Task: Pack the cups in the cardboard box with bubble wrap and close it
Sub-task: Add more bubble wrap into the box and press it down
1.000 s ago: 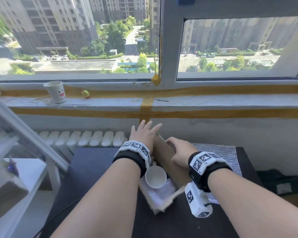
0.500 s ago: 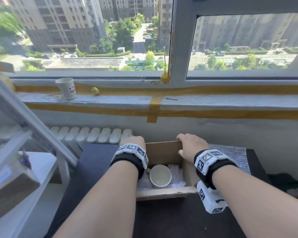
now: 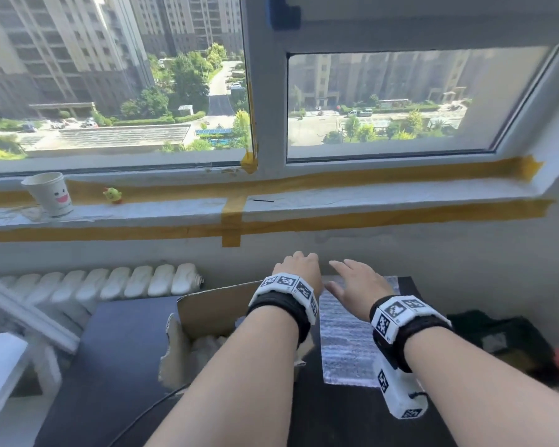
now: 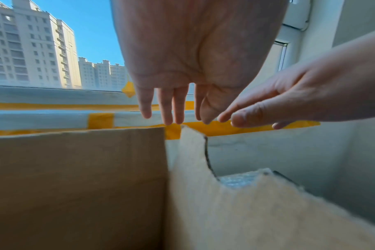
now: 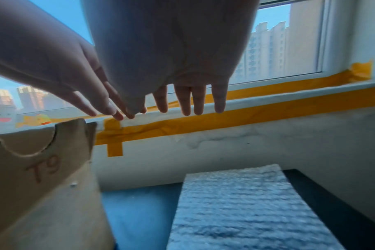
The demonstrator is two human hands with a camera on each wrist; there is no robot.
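Nearest, the cardboard box (image 3: pixel 207 317) sits open on the dark table (image 3: pixel 110 366), white padding showing inside; any cup is hidden under the left forearm. Just right of it lies the flat bubble wrap (image 3: pixel 346 343): light, floppy, probably best pinched at an edge or corner. Beyond, the left hand (image 3: pixel 299 269) and right hand (image 3: pixel 357 283) hover side by side, fingers straight and spread, holding nothing. The flaps look thin and ragged, so fold them by their outer edges
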